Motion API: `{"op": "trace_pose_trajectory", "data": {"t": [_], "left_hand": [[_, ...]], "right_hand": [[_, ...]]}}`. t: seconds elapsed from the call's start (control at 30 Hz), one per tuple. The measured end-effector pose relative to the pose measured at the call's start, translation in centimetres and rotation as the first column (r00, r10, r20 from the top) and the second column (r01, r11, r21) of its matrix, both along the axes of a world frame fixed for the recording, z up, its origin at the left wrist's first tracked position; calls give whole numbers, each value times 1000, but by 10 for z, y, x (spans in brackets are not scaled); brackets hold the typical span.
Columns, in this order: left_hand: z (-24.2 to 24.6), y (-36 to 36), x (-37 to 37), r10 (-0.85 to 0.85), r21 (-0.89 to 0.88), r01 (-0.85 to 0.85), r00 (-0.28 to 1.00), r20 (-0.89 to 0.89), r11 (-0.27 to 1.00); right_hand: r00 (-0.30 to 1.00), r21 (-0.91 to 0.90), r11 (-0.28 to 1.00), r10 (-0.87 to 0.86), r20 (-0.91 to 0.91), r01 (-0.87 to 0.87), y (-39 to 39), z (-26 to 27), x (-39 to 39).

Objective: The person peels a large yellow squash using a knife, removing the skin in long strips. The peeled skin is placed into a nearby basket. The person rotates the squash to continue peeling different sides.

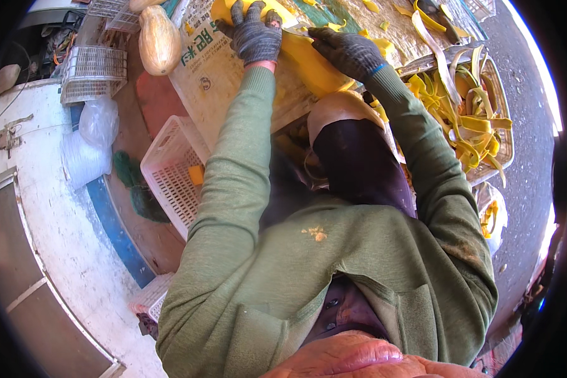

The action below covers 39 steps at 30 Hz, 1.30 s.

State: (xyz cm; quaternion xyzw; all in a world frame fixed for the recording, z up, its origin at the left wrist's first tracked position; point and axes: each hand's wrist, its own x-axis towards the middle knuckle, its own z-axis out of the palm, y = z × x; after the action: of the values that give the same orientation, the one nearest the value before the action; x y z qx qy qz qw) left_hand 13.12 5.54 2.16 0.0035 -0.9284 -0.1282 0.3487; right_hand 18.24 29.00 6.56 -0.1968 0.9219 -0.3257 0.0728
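Observation:
A long yellow-orange squash [307,61], largely peeled, lies slantwise across the work surface in front of me. In a grey knitted glove, my left hand [256,34] presses on its far part with the fingers spread over it. My right hand [349,53], gloved the same way, grips a tool with a thin metal blade [296,30]. That blade lies against the squash between my two hands; the handle is hidden in my fist. Under the squash's near end is a pale rounded cover [333,111] over my knee. Strips of yellow peel [338,26] lie beyond my right hand.
At right, a plastic crate [506,137] overflows with squash peel [472,118]. A whole tan squash [159,40] rests to the left. A white crate [170,165] with an orange piece [196,175] stands by my left arm. A dark-handled knife [449,28] lies far right.

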Motion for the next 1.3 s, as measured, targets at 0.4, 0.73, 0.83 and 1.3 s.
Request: {"op": "trace_pose_trajectory", "data": {"t": [0.4,0.73,0.83,1.3], "left_hand": [[12,20,16,151,-43,-153,987,-55,987],[7,12,11,106,-39,-107,994,-41,993],[6,13,10,104,-97,-108,993,-49,989],[7,5,8,35,-17,-34,999,28,999]], "right_hand": [[964,82,991,-126,233,110,113,22,121],[924,-260,916,-221,312,307,88,-13,110],[996,-416,906,-49,77,77,57,-35,78],[911,-139,936,-269,314,324,81,-15,126]]}}
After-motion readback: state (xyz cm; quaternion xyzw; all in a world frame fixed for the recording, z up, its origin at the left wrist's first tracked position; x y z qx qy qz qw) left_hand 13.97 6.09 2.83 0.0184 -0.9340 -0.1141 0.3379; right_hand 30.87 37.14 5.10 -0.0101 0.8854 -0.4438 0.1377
